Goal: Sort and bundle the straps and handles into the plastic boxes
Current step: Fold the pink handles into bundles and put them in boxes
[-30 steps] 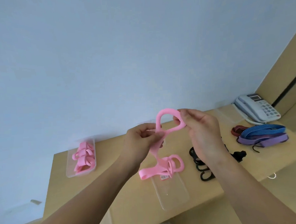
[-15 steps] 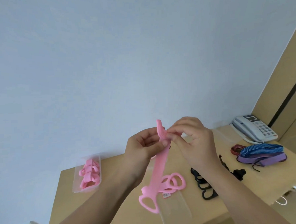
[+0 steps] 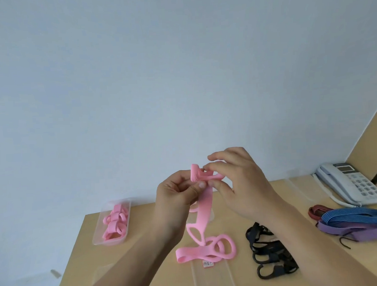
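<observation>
Pink strap (image 3: 205, 209) hangs near-vertical, upper end folded. Left hand (image 3: 175, 200) and right hand (image 3: 244, 183) pinch that end. Black handles (image 3: 270, 254) lie below-right.

The light wooden tabletop (image 3: 91, 257) carries the following items. Far left: a clear plastic box (image 3: 101, 239) containing pink handles (image 3: 115, 223). Centre: a loose pink strap (image 3: 202, 252) lying flat, its ring ends overlapping. Near edge, just in front of it: a second clear plastic box (image 3: 214, 281). Right of centre: a pile of black handles (image 3: 270, 254). Far right: a blue strap (image 3: 357, 215), a purple strap (image 3: 360, 230) and a dark red strap (image 3: 316, 210), bunched together. Behind these stands a telephone (image 3: 349, 184).
</observation>
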The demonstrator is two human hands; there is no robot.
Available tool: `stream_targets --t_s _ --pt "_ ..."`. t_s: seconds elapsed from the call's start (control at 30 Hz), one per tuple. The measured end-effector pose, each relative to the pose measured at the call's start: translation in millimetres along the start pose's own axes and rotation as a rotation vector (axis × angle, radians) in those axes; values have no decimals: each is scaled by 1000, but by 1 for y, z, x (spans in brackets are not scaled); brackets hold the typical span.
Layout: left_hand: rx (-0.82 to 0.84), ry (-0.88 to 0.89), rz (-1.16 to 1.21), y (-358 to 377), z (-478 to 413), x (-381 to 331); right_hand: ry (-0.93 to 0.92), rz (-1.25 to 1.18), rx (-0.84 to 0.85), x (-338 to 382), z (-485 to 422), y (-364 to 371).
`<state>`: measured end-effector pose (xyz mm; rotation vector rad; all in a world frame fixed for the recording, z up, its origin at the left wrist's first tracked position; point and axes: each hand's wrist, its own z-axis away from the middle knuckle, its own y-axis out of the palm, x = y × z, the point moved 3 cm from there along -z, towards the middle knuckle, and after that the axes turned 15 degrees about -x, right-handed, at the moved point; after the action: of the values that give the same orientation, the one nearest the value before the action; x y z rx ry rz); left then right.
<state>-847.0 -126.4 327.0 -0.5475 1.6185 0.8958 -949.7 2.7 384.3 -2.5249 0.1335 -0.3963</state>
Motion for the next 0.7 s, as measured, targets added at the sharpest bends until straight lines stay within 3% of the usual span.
stream_targets --t_s 0.27,0.7 --pt "-84 -8 -32 6 -7 0 90 -104 74 -6 -16 1" --pt "-37 -184 -139 14 -4 5 89 -66 70 -17 -1 20"
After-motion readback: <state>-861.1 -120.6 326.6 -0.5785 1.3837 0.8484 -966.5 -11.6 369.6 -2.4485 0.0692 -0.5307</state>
